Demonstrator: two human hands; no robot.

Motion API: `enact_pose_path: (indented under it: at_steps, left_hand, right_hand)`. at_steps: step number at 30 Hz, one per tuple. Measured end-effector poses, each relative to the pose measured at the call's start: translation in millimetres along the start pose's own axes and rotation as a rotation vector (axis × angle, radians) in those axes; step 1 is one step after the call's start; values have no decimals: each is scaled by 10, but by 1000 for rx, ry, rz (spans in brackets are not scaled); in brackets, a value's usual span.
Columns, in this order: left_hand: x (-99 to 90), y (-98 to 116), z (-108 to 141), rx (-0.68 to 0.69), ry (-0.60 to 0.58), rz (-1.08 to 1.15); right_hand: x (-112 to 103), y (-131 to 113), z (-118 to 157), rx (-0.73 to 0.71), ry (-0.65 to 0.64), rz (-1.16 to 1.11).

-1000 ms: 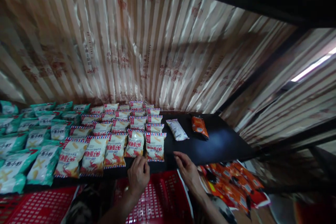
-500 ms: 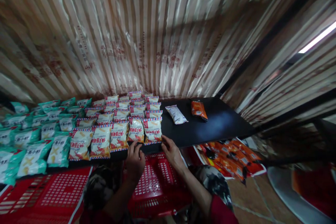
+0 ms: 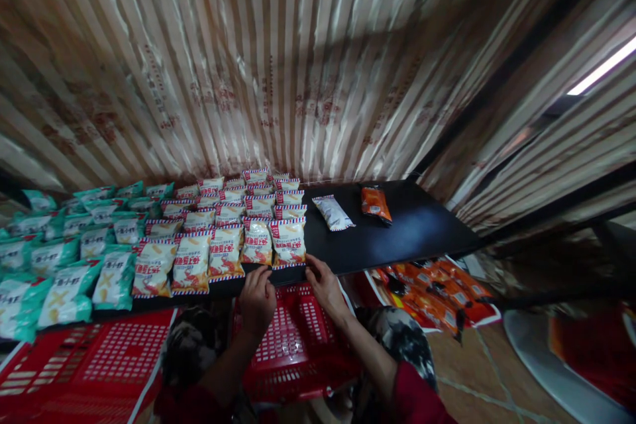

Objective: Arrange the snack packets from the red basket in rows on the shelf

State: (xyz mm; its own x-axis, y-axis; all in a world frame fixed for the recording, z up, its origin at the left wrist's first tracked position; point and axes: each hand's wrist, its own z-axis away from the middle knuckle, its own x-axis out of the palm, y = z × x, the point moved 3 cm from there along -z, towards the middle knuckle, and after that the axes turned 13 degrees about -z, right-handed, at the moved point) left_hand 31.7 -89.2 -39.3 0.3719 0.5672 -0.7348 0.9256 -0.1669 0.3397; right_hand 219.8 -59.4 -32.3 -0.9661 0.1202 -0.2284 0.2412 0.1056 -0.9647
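Note:
Along the front of a black shelf, cream-coloured snack bags with red lettering stand in rows. My left hand is at the shelf's front edge, just below these bags, its fingers curled together with nothing visible in them. To its right, my right hand has its fingers loosely bent and apart at the lower right corner of the end snack bag. Those fingertips are beside or lightly touching that bag; neither hand grips one. A white pouch lies farther right, beside an orange packet.
Teal-and-white snack bags fill the shelf's left part. Below the shelf are a red basket between my knees and another red basket at left. Orange packets lie heaped low on the right. A striped sheet hangs behind.
The fingers of my left hand have drawn together and curled. My right hand stays at nearly the same spot by the end bag. The view has shifted slightly.

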Motion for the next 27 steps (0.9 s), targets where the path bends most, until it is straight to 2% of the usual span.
enact_pose_path:
  at_steps: [8, 15, 27]
  left_hand:
    - [-5, 19, -4, -32, 29, -32]
    - [-36, 56, -2, -169, 34, -35]
    - [18, 146, 11, -150, 28, -63]
  right_hand:
    - [8, 32, 0, 2, 11, -19]
    - [-5, 83, -20, 10, 17, 14]
    - [-10, 86, -52, -42, 11, 82]
